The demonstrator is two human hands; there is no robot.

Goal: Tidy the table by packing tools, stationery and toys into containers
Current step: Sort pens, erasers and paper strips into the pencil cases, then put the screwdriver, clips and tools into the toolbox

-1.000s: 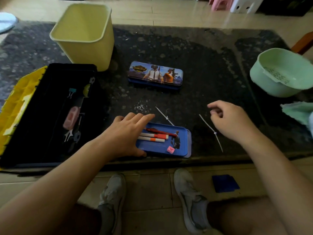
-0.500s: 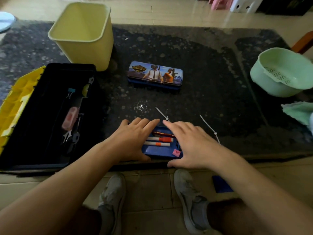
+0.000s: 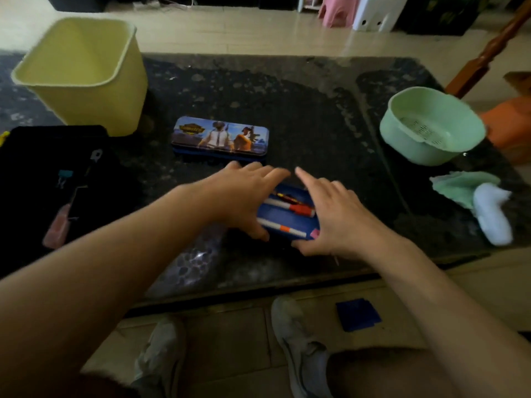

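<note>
Left hand (image 3: pixel 244 202) and right hand (image 3: pixel 339 222) grip pen tray (image 3: pixel 275 217), printed case (image 3: pixel 219 136) beyond, green basket (image 3: pixel 416 152)

Glossy speckled stone table (image 3: pixel 301 116)

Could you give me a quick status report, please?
Left hand, right hand holding pencil tray by ends. Pens inside. Lid beyond, path clear.
</note>
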